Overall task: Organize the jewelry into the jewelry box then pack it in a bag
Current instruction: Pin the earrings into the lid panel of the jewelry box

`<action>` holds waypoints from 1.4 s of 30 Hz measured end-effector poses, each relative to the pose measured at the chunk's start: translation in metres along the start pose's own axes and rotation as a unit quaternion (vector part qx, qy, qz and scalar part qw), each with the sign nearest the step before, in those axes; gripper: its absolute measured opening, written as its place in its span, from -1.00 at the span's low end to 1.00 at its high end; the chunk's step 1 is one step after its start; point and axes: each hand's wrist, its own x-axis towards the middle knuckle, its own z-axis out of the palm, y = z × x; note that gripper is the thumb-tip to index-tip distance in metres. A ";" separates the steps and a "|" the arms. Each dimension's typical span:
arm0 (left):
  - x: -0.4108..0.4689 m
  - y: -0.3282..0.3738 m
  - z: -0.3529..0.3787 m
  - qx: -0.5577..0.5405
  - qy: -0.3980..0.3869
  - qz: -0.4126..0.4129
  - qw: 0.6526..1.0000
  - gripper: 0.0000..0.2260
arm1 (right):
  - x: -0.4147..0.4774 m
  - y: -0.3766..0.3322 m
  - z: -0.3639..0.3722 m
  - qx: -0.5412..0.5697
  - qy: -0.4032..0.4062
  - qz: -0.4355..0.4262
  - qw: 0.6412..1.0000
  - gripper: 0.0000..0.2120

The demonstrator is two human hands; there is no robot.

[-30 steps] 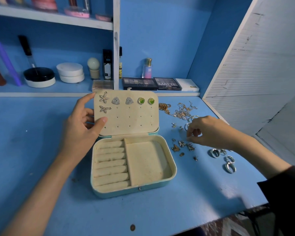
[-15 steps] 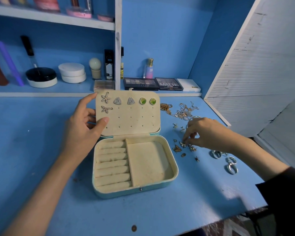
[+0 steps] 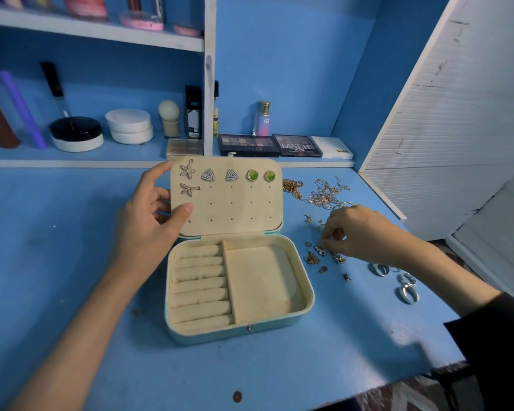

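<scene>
The teal jewelry box (image 3: 279, 325) lies open, and the left hand (image 3: 149, 221) holds its cream lid (image 3: 235, 209) raised by the left edge, thumb on the padded face. Just right of that grip two flower studs (image 3: 187, 170) are pinned one under the other. Two triangle studs (image 3: 209, 175) and two green studs (image 3: 252, 175) follow along the top row. Below the grip, the base has ring rolls (image 3: 201, 286) beside a flat compartment (image 3: 261, 286). The right hand (image 3: 359, 235) pinches among loose earrings (image 3: 312, 258) on the box's right. Gold chains (image 3: 324, 194) lie beyond that pinch, and silver rings (image 3: 407, 292) lie to its right.
</scene>
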 end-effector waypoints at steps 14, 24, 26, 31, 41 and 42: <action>0.000 0.002 0.000 -0.003 -0.005 0.001 1.000 -0.49 | 0.005 -0.012 -0.001 -0.034 0.029 -0.024 0.999 -0.89; 0.000 0.002 -0.001 0.010 -0.003 0.004 1.000 -0.49 | 0.003 -0.007 -0.012 0.139 -0.015 -0.005 0.990 -0.93; 0.000 0.002 -0.001 0.016 -0.003 0.006 1.000 -0.48 | 0.002 -0.006 -0.017 0.165 0.000 -0.008 0.986 -0.94; 0.000 0.002 -0.001 0.020 -0.004 -0.001 1.000 -0.48 | 0.007 -0.013 -0.028 0.191 0.034 -0.040 0.980 -0.98; -0.002 0.004 -0.001 0.011 0.008 0.011 1.000 -0.52 | 0.023 -0.066 -0.032 0.219 0.120 -0.108 0.962 -0.87; -0.002 0.004 -0.001 0.009 0.011 0.011 1.000 -0.53 | 0.025 -0.073 -0.031 0.221 0.128 -0.111 0.960 -0.82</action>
